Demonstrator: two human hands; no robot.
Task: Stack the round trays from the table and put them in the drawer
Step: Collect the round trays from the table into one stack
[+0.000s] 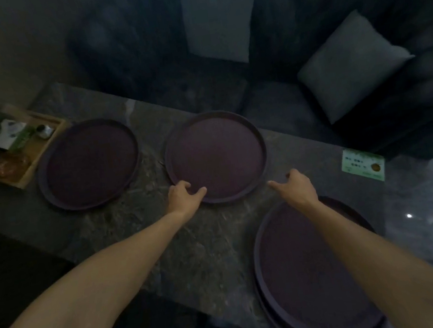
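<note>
Dim light falls on a dark marbled stone table with a sofa behind it, so fine detail is hard to read. Nearest the person, at the table's right corner, sits a stack of round trays; its doubled rims suggest at least 2 trays nested together, and the right forearm passes over it. It looks like the collecting pile, kept close so each new tray has a short trip.

Farther out, the middle tray lies flat on the stone. The left hand has curled fingers on its near-left rim, thumb resting on the inside edge, so it seems to be grasping the rim. The right hand is loosely open beside the near-right rim, index finger stretched toward it but apparently not touching; it holds nothing. 2 hands on opposite sides would lift a wide, shallow tray level.

Left of that, the left tray rests alone, untouched, just beside a wooden tray holding small packets and a jar. A green card lies at the table's far right edge. Beyond, the sofa carries 2 grey cushions.

No drawer is in view; I judge stacking is partway done.
</note>
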